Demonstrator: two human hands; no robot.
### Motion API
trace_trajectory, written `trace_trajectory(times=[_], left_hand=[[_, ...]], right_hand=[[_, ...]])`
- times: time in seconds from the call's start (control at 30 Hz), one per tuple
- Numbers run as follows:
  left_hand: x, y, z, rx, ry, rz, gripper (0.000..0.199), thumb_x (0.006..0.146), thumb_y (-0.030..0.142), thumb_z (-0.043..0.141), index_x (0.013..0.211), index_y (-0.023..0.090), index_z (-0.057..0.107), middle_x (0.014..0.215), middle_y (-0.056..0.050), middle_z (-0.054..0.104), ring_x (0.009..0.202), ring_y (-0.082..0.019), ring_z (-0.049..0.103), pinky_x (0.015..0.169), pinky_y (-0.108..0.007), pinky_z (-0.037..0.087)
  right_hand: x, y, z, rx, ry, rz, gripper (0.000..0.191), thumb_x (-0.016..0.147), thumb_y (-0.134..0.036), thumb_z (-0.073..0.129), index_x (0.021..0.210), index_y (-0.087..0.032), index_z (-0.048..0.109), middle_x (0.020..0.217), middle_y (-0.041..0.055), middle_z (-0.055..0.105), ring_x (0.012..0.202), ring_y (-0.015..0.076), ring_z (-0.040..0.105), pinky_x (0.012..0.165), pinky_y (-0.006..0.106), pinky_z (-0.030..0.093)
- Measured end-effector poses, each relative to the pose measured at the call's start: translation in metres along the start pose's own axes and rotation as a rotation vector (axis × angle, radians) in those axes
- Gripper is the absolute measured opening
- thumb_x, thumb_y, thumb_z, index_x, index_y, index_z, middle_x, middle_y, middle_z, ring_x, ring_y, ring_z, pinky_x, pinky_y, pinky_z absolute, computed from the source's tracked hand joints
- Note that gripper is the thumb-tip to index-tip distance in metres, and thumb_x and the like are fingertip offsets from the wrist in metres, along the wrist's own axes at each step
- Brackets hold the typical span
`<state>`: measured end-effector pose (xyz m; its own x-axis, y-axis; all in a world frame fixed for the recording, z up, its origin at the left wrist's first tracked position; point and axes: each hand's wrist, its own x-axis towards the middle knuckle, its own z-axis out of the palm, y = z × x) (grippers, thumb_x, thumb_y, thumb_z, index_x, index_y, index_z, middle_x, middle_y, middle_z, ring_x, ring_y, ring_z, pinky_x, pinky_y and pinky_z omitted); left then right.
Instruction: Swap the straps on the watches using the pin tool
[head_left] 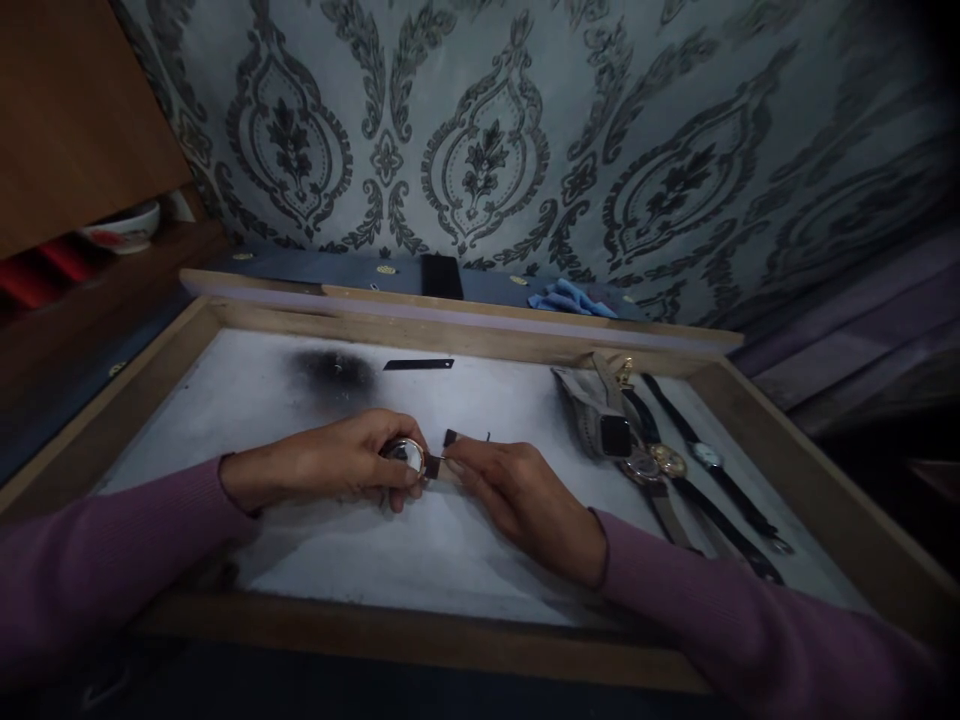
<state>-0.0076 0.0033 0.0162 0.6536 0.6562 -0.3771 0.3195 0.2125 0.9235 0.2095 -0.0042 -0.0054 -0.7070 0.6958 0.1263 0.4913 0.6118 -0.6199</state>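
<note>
Watch (406,456) sits pinched in the left grip (397,462). Fingers of the right grip (452,459) are pressed together at its strap (433,467). Beyond both grips lies a blade (418,365).

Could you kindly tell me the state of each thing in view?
Left grip: closed on a round watch
Held watch: face up
Right grip: closed, beside its strap
Blade: lying flat, loose
Square watch: screen dark
Black-strapped watch: stretched out
Blue cloth: crumpled
Bowl: upright
Tray: floor smudged
</note>
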Motion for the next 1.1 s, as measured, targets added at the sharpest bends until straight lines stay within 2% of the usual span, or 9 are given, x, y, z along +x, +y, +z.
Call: trace_trajectory(times=[0.27, 0.5, 0.73, 1.1], left_hand=[[-0.0004, -0.0006, -0.0009, -0.049, 0.002, -0.006, 0.02, 0.077, 0.029, 0.063, 0.087, 0.016, 0.052, 0.077, 0.0, 0.061, 0.062, -0.012, 0.058, 0.053, -0.023, 0.036], [0.0015, -0.0052, -0.0019, -0.055, 0.019, -0.01, 0.019, 0.078, 0.029, 0.062, 0.087, 0.015, 0.053, 0.075, -0.001, 0.062, 0.057, -0.01, 0.055, 0.047, -0.022, 0.029], [0.0011, -0.0005, -0.0027, -0.031, 0.006, -0.027, 0.02, 0.076, 0.029, 0.064, 0.085, 0.016, 0.052, 0.075, -0.001, 0.061, 0.06, -0.011, 0.056, 0.048, -0.022, 0.03], [0.0007, 0.0004, -0.0037, -0.021, -0.002, -0.031, 0.019, 0.075, 0.027, 0.063, 0.086, 0.016, 0.052, 0.074, 0.001, 0.06, 0.059, -0.011, 0.056, 0.047, -0.022, 0.03]], right_hand=[[0.0009, -0.0036, -0.0019, 0.041, 0.007, 0.087, 0.025, 0.096, -0.018, 0.041, 0.084, -0.016, 0.062, 0.072, 0.0021, 0.064, 0.062, 0.0124, 0.058, 0.06, 0.023, 0.04], [0.003, -0.0018, -0.0009, 0.106, 0.008, 0.159, 0.028, 0.096, -0.025, 0.04, 0.076, -0.017, 0.058, 0.059, -0.0017, 0.051, 0.054, 0.0111, 0.048, 0.057, 0.024, 0.036], [0.0046, 0.0007, 0.0012, 0.143, 0.012, 0.187, 0.028, 0.095, -0.024, 0.04, 0.071, -0.017, 0.053, 0.059, -0.003, 0.048, 0.054, 0.0098, 0.045, 0.056, 0.023, 0.034], [0.005, -0.0005, -0.0001, 0.165, -0.002, 0.242, 0.029, 0.095, -0.027, 0.042, 0.071, -0.018, 0.054, 0.06, -0.002, 0.049, 0.055, 0.0108, 0.045, 0.056, 0.023, 0.033]])
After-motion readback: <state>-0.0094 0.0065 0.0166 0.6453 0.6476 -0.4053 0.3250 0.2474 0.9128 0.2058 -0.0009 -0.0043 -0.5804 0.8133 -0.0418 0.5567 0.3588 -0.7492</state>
